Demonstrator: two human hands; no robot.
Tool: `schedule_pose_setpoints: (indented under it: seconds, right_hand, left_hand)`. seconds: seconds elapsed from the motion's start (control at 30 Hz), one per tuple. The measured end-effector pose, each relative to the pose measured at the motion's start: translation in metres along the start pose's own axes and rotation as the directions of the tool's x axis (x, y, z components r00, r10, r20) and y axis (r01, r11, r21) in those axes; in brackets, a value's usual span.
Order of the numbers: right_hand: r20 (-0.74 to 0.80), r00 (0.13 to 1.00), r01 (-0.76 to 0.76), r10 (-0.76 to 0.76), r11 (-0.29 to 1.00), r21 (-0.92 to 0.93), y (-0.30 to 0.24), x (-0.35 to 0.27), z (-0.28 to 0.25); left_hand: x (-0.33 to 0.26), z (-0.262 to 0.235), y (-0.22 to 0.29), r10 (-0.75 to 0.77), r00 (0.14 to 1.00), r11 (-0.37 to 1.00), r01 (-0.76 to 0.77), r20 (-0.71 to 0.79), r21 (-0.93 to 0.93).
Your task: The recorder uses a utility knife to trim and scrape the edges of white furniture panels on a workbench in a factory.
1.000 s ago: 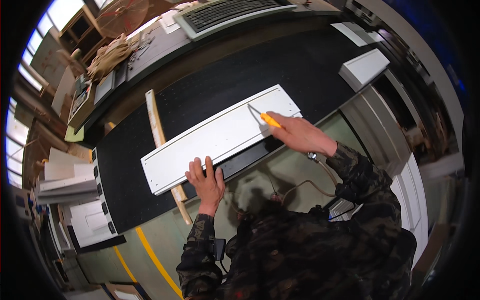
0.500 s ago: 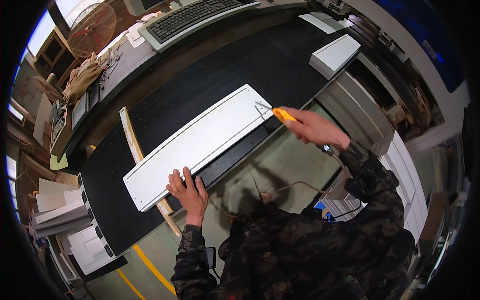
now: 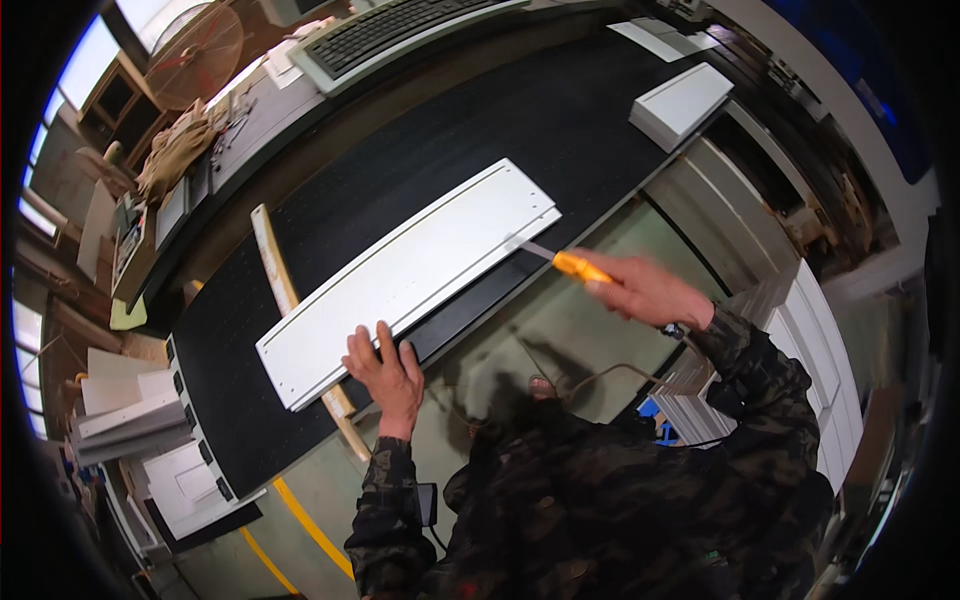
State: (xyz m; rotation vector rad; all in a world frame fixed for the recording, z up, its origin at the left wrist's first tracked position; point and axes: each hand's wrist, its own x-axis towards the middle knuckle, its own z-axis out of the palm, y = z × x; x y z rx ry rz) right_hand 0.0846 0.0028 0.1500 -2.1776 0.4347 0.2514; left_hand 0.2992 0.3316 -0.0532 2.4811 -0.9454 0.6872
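Observation:
A long white panel with a groove along its edges and small holes near its ends lies slantwise on the black worktable. My left hand rests on the panel's near edge toward its left end, fingers stretched out over the top. Closed round the yellow handle of a utility knife is my right hand, beyond the panel's near edge. The knife's grey blade reaches to that edge near the right end; its tip is blurred, so I cannot tell whether it touches.
Under the panel's left end a wooden strip crosses the black worktable. A stack of white panels stands at the far right. Behind are a keyboard and a fan. More white panels lie at the lower left.
My right hand has drawn the knife from over the panel's right end back toward me, to the near edge. My left hand stays on the panel. The whole view has shifted slightly.

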Motion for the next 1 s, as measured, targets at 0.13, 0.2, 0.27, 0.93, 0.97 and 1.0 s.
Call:
schedule_pose_setpoints:
  seconds: [0.13,0.2,0.27,0.93,0.97,1.0]
  right_hand:
    - [0.146,0.894,0.417,-0.423,0.906,0.072,-0.028,0.028,0.057]
    - [0.284,0.879,0.378,-0.383,0.923,0.074,-0.073,0.038,0.073]
    - [0.421,0.843,0.345,-0.337,0.937,0.059,-0.095,0.047,0.092]
    - [0.053,0.575,0.799,-0.816,0.575,0.176,-0.140,0.163,0.301]
    - [0.121,0.619,0.767,-0.776,0.631,0.119,-0.140,0.164,0.312]
    - [0.175,0.679,0.718,-0.713,0.695,0.048,-0.138,0.164,0.320]
  left_hand:
    - [0.005,0.005,0.003,0.021,1.000,1.000,-0.021,-0.005,-0.023]
    - [0.000,0.000,0.000,0.012,1.000,1.000,-0.012,0.006,-0.004]
    - [-0.004,0.002,-0.006,0.002,1.000,1.000,-0.002,-0.002,-0.006]
    - [-0.088,-0.133,-0.019,0.180,0.865,0.824,0.127,0.469,-0.552]
    - [-0.096,-0.134,-0.022,0.162,0.866,0.818,0.150,0.472,-0.555]
    - [-0.082,-0.120,-0.017,0.238,0.852,0.791,0.109,0.467,-0.602]
